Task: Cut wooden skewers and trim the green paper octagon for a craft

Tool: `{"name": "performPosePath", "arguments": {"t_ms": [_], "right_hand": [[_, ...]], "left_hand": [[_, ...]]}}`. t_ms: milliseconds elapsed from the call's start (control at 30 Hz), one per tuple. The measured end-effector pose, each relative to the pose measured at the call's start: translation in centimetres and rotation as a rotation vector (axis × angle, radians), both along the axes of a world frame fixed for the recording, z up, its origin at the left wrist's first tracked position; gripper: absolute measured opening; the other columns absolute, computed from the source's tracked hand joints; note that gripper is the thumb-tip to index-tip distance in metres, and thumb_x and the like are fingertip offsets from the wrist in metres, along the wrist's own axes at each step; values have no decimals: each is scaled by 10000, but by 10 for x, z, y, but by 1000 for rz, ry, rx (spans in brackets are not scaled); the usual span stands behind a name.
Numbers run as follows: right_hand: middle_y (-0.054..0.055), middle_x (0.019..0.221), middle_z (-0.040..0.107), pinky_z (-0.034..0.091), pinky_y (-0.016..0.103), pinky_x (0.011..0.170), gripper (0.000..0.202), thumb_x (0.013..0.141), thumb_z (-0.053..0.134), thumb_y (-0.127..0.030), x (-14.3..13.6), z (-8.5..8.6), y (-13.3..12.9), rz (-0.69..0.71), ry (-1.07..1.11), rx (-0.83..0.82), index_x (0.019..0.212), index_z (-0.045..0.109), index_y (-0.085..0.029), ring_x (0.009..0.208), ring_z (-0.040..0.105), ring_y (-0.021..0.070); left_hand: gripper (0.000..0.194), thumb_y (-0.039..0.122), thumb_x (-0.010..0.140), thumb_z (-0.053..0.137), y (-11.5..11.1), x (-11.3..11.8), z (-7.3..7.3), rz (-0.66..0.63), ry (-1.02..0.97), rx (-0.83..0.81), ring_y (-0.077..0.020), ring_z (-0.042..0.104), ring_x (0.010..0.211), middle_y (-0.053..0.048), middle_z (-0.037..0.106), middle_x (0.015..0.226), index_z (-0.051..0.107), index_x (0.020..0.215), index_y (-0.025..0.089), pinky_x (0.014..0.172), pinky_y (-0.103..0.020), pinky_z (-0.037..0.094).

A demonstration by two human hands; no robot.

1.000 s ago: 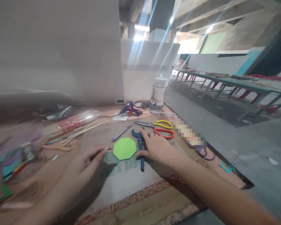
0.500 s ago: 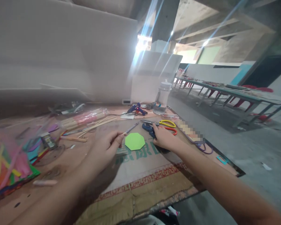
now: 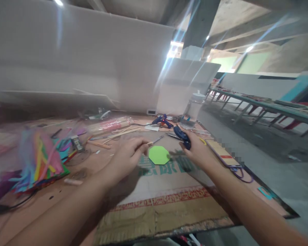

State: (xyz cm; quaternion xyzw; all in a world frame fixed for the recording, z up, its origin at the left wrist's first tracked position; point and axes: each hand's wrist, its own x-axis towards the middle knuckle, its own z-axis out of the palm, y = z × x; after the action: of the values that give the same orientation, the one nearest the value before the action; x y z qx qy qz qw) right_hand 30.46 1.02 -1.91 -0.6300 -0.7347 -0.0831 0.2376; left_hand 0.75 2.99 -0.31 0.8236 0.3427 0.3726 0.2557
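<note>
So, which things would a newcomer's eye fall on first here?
Probably the bright green octagonal sheet, lying flat between the left hand and the right hand. Then perhaps the dark blue tool held in the right hand, and the pile of multicoloured strips at the picture's left.

Right hand [image 3: 197,149] now holds dark blue tool [image 3: 182,137] above tabletop [image 3: 267,206]; a second ago, flat beside green octagon [image 3: 159,155].
</note>
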Motion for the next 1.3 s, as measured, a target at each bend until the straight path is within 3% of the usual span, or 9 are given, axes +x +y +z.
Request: {"name": "performPosePath", "arguments": {"t_ms": [133, 267, 500, 767, 933, 1300], "right_hand": [[165, 1311, 615, 437, 470, 1062, 462, 903, 553, -331, -34, 31, -6, 244, 16, 186, 1340, 498, -191, 1240, 562, 321], [152, 1253, 630, 448, 483, 1025, 516, 798, 599, -203, -61, 29, -14, 401, -25, 229, 1303, 494, -212, 1186, 575, 330], [111, 1033, 686, 510, 400, 825, 388, 770, 567, -202, -59, 3, -22, 400, 14, 140, 1157, 555, -212, 958, 646, 289], [113, 1009, 658, 490, 401, 770, 451, 772, 570, -179, -56, 3, -23, 465, -71, 253, 1218, 506, -191, 908, 617, 291], [107, 938, 656, 481, 379, 726, 389, 782, 551, -168, -57, 4, -25, 481, -92, 275, 1170, 524, -167, 832, 604, 268], [74, 868, 647, 392, 351, 652, 382, 773, 541, -119, -54, 7, -29, 439, -219, 344, 1151, 547, -169, 751, 570, 243]], "left_hand": [[225, 319, 983, 526, 1, 0, 3, -38, -117, -41, -193, 662, 886, -32, 724, 880, 701, 913, 196, 824, -318, 493], [185, 305, 957, 577, -3, 3, 3, -30, -213, -90, -201, 672, 959, -57, 742, 997, 719, 977, 188, 862, -323, 513], [175, 298, 941, 613, -6, 7, -4, -66, -215, -124, -208, 681, 984, -68, 760, 1027, 741, 997, 192, 883, -332, 527], [152, 147, 931, 593, -13, 7, -4, -156, -195, -29, -184, 671, 941, -48, 759, 998, 737, 947, 196, 884, -322, 514], [164, 132, 947, 575, -12, 6, -3, -185, -137, -23, -180, 650, 925, -38, 725, 922, 728, 943, 191, 860, -312, 501], [182, 106, 938, 599, -9, 5, -4, -244, -200, -24, -151, 660, 941, -31, 727, 972, 742, 984, 210, 858, -269, 506]]}}
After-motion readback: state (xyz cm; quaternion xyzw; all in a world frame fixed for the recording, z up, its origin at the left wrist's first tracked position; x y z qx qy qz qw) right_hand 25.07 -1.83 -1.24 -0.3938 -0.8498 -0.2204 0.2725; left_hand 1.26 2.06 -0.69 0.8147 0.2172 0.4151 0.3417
